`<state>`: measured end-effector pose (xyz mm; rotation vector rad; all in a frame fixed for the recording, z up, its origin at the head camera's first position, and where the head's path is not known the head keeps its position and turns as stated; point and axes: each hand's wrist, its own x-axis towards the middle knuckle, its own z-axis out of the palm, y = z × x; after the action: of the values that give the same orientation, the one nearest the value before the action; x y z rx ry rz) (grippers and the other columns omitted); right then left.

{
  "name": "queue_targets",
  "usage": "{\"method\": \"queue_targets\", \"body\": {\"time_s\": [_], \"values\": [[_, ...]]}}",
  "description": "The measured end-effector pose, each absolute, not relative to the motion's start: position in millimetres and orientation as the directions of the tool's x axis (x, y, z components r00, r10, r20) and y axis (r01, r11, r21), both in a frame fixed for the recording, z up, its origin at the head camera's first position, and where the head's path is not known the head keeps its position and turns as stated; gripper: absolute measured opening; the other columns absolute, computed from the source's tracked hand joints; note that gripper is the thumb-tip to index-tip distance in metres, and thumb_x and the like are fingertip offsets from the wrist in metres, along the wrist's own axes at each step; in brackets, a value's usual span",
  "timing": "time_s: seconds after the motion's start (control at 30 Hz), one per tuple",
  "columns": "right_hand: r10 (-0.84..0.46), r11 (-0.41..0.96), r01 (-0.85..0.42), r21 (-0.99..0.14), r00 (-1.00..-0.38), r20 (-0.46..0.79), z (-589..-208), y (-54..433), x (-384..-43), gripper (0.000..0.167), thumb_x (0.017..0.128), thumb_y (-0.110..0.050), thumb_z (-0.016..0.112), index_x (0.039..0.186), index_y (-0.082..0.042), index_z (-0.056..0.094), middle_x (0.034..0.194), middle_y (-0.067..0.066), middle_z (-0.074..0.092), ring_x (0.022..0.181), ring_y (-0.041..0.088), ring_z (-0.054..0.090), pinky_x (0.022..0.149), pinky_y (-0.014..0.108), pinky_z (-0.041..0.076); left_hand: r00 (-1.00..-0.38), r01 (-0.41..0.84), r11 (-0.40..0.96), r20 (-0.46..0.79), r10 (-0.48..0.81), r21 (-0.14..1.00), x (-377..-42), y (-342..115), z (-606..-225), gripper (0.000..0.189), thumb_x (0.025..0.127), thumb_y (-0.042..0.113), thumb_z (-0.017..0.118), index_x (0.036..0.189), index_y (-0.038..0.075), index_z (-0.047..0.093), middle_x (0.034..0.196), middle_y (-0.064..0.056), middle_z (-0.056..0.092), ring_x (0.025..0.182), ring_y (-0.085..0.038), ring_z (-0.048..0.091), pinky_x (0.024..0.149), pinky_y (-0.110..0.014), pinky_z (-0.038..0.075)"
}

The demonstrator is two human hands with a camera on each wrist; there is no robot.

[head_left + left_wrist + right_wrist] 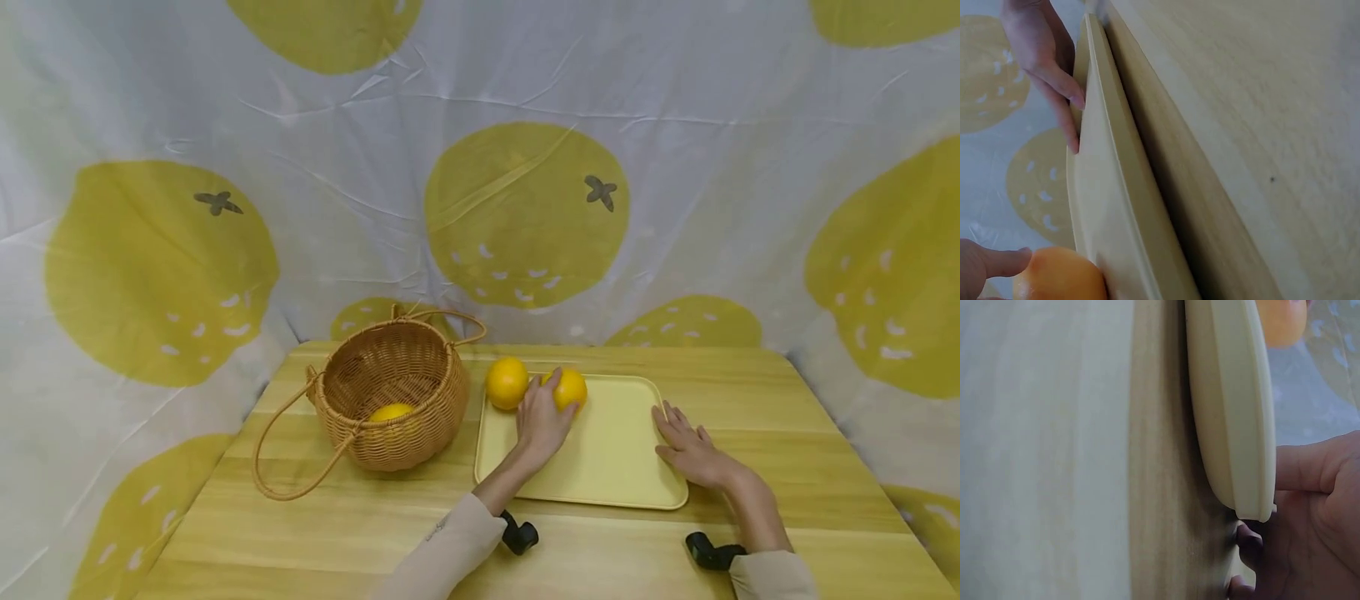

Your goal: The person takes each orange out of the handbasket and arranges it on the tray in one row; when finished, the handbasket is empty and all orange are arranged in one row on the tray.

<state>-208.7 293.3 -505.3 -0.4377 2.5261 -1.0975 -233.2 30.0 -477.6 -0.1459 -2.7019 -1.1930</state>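
My left hand (542,427) grips an orange (572,390) over the back part of a pale yellow tray (611,458), fingers across its top and left side. Just left of it, a second orange (507,383) sits at the tray's back left corner. In the left wrist view, the thumb lies against the held orange (1060,275). At the tray's right edge rests my right hand (696,452), its fingers extended. The right wrist view has that thumb along the tray rim (1266,425) and the other fingertips lower, by the table.
A wicker basket (442,417) stands left of the tray, one handle drooping to the left and another leaning toward the back. Inside lies a yellow-orange fruit (392,412), partly hidden by the rim. Behind the wooden table (810,467) hangs a lemon-print cloth (697,208).
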Motion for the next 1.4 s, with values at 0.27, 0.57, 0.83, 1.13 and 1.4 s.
{"method": "queue_targets", "body": {"time_s": [0.27,0.57,0.83,1.13,1.4], "values": [[-0.400,0.665,-0.139,-0.734,-0.896,-0.192,-505.5,295.4,-207.9,0.073,0.108,-0.016,0.050,0.160,0.014,0.008,0.165,0.039,-0.012,0.151,0.058,-0.017,0.112,0.076,-0.022,-0.944,0.309,0.783,0.276,0.182,0.540,-226.4,30.3,-473.1,0.063,0.087,0.002,0.081,0.142,-0.011,0.053,0.151,-0.025,0.053,0.141,-0.038,0.053,0.116,-0.046,0.046],[-0.404,0.658,-0.139,-0.740,-0.895,-0.191,-504.7,293.2,-208.9,0.073,0.108,-0.016,0.050,0.160,0.014,0.008,0.165,0.039,-0.013,0.152,0.058,-0.017,0.112,0.075,-0.023,-0.942,0.247,0.819,0.325,0.079,0.517,-231.9,29.4,-482.6,0.064,0.090,0.010,0.080,0.144,-0.010,0.052,0.147,-0.021,0.056,0.135,-0.034,0.057,0.092,-0.043,0.062],[-0.404,0.663,-0.141,-0.735,-0.894,-0.193,-505.4,291.8,-208.8,0.074,0.108,-0.017,0.050,0.160,0.014,0.007,0.165,0.039,-0.013,0.152,0.057,-0.018,0.112,0.075,-0.023,-0.913,0.211,0.858,0.407,0.003,0.468,-236.4,26.7,-490.0,0.065,0.090,0.019,0.082,0.141,-0.009,0.053,0.143,-0.023,0.059,0.122,-0.034,0.067,0.080,-0.043,0.064],[-0.408,0.655,-0.141,-0.743,-0.893,-0.191,-505.4,291.3,-209.6,0.074,0.108,-0.016,0.050,0.160,0.014,0.006,0.164,0.039,-0.014,0.152,0.057,-0.019,0.112,0.075,-0.024,-0.894,0.185,0.902,0.449,-0.010,0.389,-237.2,26.2,-492.1,0.065,0.090,0.025,0.083,0.142,-0.005,0.057,0.140,-0.021,0.061,0.108,-0.031,0.072,0.064,-0.040,0.063],[-0.401,0.657,-0.140,-0.741,-0.897,-0.187,-505.4,292.1,-207.4,0.074,0.108,-0.016,0.051,0.159,0.015,0.007,0.164,0.040,-0.013,0.151,0.058,-0.017,0.111,0.076,-0.024,-0.891,0.203,0.933,0.450,0.052,0.295,-236.3,29.2,-492.0,0.065,0.091,0.025,0.082,0.144,-0.003,0.057,0.146,-0.018,0.060,0.127,-0.030,0.065,0.066,-0.037,0.063]]}}
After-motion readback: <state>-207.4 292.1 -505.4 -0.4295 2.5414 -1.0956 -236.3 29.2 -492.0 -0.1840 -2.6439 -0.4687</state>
